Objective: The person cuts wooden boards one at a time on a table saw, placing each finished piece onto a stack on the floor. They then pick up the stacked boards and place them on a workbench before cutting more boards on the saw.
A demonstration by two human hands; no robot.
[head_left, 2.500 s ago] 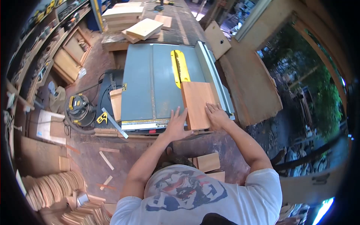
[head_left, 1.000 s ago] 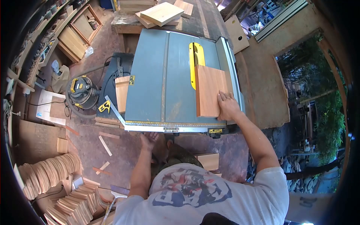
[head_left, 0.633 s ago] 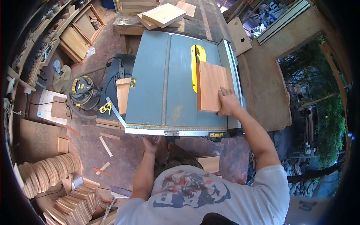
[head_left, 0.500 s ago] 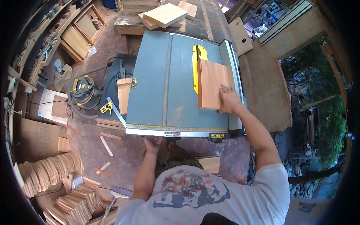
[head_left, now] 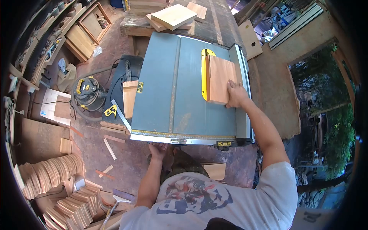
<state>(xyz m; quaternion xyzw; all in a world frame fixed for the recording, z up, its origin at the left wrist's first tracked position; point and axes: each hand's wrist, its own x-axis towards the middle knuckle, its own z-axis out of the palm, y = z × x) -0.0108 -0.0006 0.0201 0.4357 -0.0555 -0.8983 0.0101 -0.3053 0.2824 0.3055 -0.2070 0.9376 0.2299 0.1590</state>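
A thick rectangular wooden board (head_left: 222,74) lies flat on the grey table saw top (head_left: 153,96), partly over the yellow throat plate (head_left: 204,73). Its right side is at the metal rip fence (head_left: 242,84). My right hand (head_left: 237,94) grips the board's near right corner, fingers on its upper face and thumb at the near edge. Below the saw's front rail (head_left: 191,142), my left hand (head_left: 158,150) is palm up with fingers apart and nothing visible in it; the fingertips are partly hidden under the rail. The blade is mostly hidden by the board.
Several boards (head_left: 174,16) lie on the bench behind the saw. A shop vacuum (head_left: 89,92) and a yellow combination square (head_left: 111,110) are at the left. Offcuts (head_left: 110,148) lie on the floor near stacked curved wood pieces (head_left: 50,172).
My right hand has pushed the board forward along the fence, farther over the throat plate. My left hand stays by the front rail, and the view has shifted slightly.
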